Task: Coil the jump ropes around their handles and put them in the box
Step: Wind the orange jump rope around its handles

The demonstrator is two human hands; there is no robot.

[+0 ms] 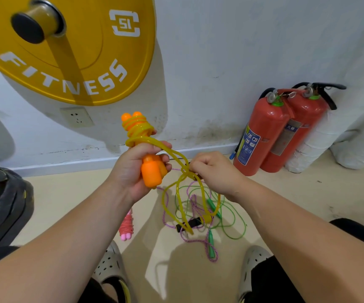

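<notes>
The big yellow weight plate (85,62) at the upper left carries the white word "FITNESS" along its rim. It also has a square white logo whose signs look like "51". Two red fire extinguishers (261,136) stand against the wall on the right. The nearer one has a blue label with small pictures, too small to read. On the grey label of the other, the character 火 can be made out.

The left hand (130,171) grasps a pair of orange handles (152,173) held side by side, its fingers (165,159) curled round their lower half. The long axis of the handles is almost upright, leaning a little to the left, and the two round ends point up toward the wall. The yellow rope (138,129) is wound in several turns round the upper part of the handles, above the hand.

From there the rope passes down to the right hand (217,171), which is clenched on it and pinches it just beside the left hand. Below the right hand the rope hangs in loose loops down to the floor (296,193).

On the floor between the feet lie a green rope (237,228) and a purple rope (198,240), tangled together, with a black handle (190,223) among them. A pink jump rope (126,224), already coiled, lies to their left.
</notes>
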